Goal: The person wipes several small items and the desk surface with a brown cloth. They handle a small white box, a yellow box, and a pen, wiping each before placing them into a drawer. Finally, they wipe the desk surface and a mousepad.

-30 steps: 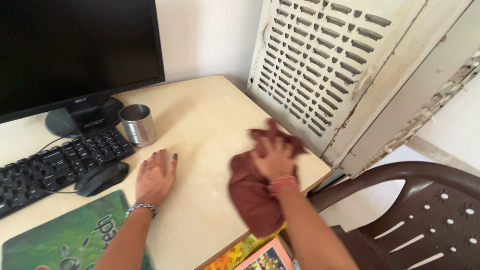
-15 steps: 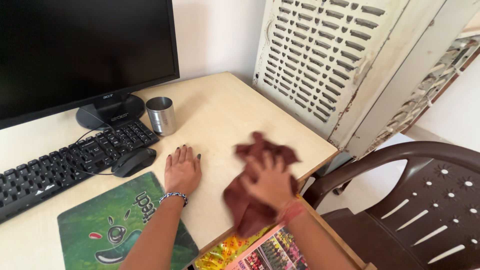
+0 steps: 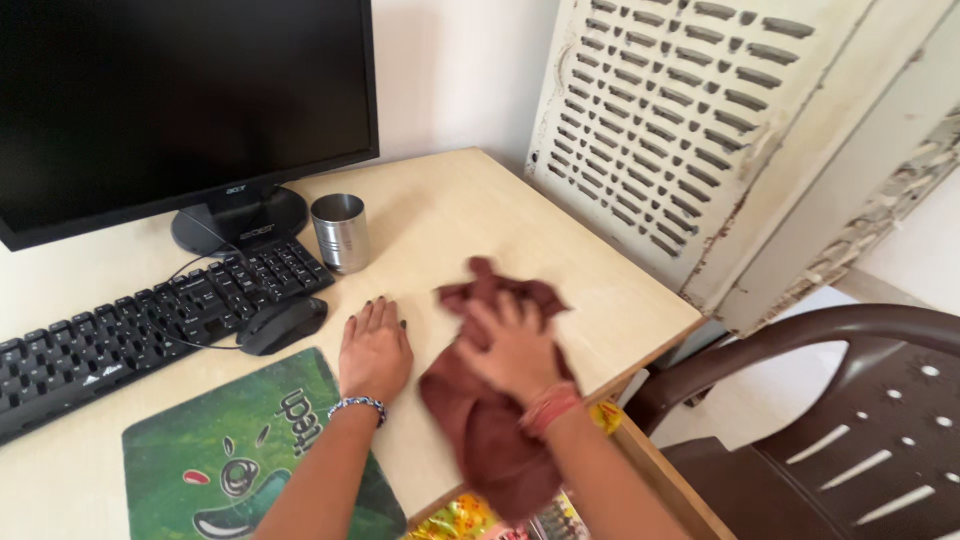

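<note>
At the desk's [image 3: 470, 215] far left lies your black keyboard [image 3: 130, 325], with a monitor [image 3: 170, 100] behind it and a green mouse pad [image 3: 240, 450] in front. A mouse [image 3: 283, 324] sits just beside the keyboard's right end, and a steel cup [image 3: 341, 233] stands behind it. Your left hand [image 3: 375, 350] lies flat on the desk, fingers spread and pointing away from you, holding nothing. Just right of it, your right hand [image 3: 510, 345] presses open-fingered on a brown cloth [image 3: 490, 420]. The cloth's long axis runs from the desk's near edge, where it hangs over, away toward the wall. A brown chair [image 3: 830, 420] stands at far right.
</note>
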